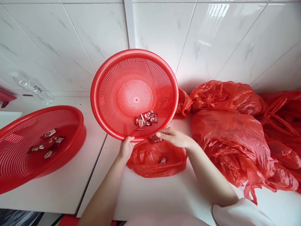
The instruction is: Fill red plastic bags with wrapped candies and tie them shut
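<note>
A red perforated plastic basket [136, 54] is tilted toward me above the table. At its lower rim, my left hand [127, 147] is closed, with the thumb over the edge. Several small dark-red wrapped packets [147, 120] lie together on the basket's lower side wall. My right hand [172, 136] is beside the lower right rim, its fingers closed on a dark-red wrapped packet [155, 138]; the fingers partly hide it. Under both hands an open red plastic bag [155, 171] rests on the table, with a small wrapped piece [163, 160] inside.
To the left stands another red basket [80, 125] holding several wrapped packets [48, 141]. A clear plastic bottle [36, 91] lies behind it. Bulging red plastic bags [230, 131] crowd the right side. White wall tiles [160, 28] rise at the back, and a seam divides the white tabletop [68, 175].
</note>
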A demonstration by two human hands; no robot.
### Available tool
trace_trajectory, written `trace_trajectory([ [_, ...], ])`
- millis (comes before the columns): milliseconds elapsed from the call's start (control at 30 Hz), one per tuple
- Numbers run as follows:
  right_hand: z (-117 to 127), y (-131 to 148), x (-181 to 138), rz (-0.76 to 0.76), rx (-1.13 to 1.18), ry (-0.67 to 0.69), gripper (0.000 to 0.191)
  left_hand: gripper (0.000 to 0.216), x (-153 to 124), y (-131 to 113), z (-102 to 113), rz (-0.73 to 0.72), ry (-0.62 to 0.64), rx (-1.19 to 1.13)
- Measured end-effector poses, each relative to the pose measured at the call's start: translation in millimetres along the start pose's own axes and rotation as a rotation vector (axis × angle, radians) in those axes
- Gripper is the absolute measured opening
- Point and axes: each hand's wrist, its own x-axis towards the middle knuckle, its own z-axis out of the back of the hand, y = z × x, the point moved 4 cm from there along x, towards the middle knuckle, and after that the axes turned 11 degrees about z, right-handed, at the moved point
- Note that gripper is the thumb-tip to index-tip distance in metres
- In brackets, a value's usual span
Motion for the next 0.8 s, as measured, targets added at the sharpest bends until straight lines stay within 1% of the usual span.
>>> trace_trajectory([
  [33, 0, 3, -1, 0.024, -0.106, -0.002, 0.043, 0.04, 0, 1, 0, 0.0, 0.001, -0.005],
  [100, 2, 8, 0, 0.08, -0.336, -0.079, 0.046, 0.038, 0, 3, -1, 0.007, -0.001, -0.005],
  [167, -2, 9, 3, 0.169, -0.53, -0.145, 0.045, 0.034, -1, 9, -2, 0.046, 0.011, 0.009],
  [200, -6, 7, 5, 0.211, -0.612, -0.143, 0.043, 0.032, -1, 12, -3, 0.073, 0.025, 0.02],
  [233, -10, 4, 8, 0.247, -0.686, -0.125, 0.044, 0.03, -1, 16, -4, 0.1, 0.04, 0.032],
  [267, -15, -2, 11, 0.274, -0.76, -0.101, 0.049, 0.029, -1, 20, -5, 0.123, 0.049, 0.044],
  [367, -27, -21, 16, 0.301, -0.955, -0.001, 0.075, 0.028, -2, 26, -4, 0.125, 0.021, 0.065],
  [400, -30, -26, 17, 0.305, -0.992, 0.027, 0.078, 0.029, -1, 26, -4, 0.112, 0.011, 0.064],
  [433, -31, -29, 17, 0.31, -1.007, 0.047, 0.076, 0.031, -1, 26, -4, 0.098, 0.007, 0.059],
  [533, -30, -25, 16, 0.339, -0.96, 0.046, 0.056, 0.035, 0, 22, -4, 0.079, 0.027, 0.041],
  [633, -26, -15, 14, 0.388, -0.822, 0.007, 0.031, 0.034, 1, 18, -4, 0.109, 0.068, 0.035],
  [667, -23, -11, 14, 0.396, -0.757, -0.051, 0.023, 0.034, 1, 17, -4, 0.119, 0.083, 0.035],
  [700, -18, -9, 15, 0.393, -0.674, -0.15, 0.017, 0.034, 1, 16, -3, 0.127, 0.094, 0.033],
  [733, -12, -8, 14, 0.38, -0.563, -0.282, 0.013, 0.034, 1, 15, -3, 0.13, 0.099, 0.03],
  [800, 2, -12, 13, 0.322, -0.261, -0.553, 0.017, 0.036, 2, 11, 0, 0.105, 0.082, 0.02],
])
